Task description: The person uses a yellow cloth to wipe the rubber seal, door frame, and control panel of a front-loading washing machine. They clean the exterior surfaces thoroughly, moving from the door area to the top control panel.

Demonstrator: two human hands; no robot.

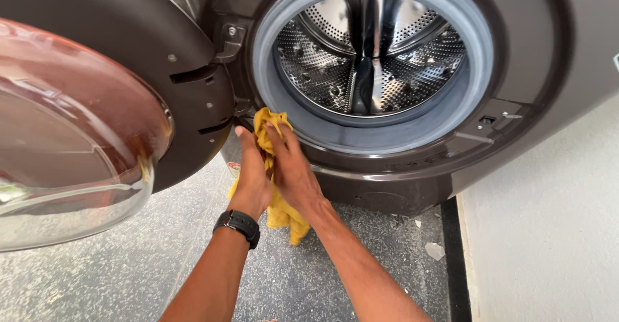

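Both forearms reach in from the near edge, and the left hand (pixel 253 179), with a black watch (pixel 238 225) on its wrist, is closed round a yellow cloth (pixel 269 125), while the right hand (pixel 292 167) presses flat-fingered against the same cloth from the right. Its bunched top sits against the lower left of the grey door seal (pixel 274 96), and its loose tail hangs down between the wrists towards the speckled floor (pixel 116 277). It looks like the wiping of the seal's rim is in hand; working further round would call for a firm bunch and steady pressure along the curve. Beyond the seal, the perforated steel drum (pixel 374 57) looks empty. Swung open at the left is the glass-bowled door (pixel 71 141), and a white wall (pixel 548 231) stands at the right.
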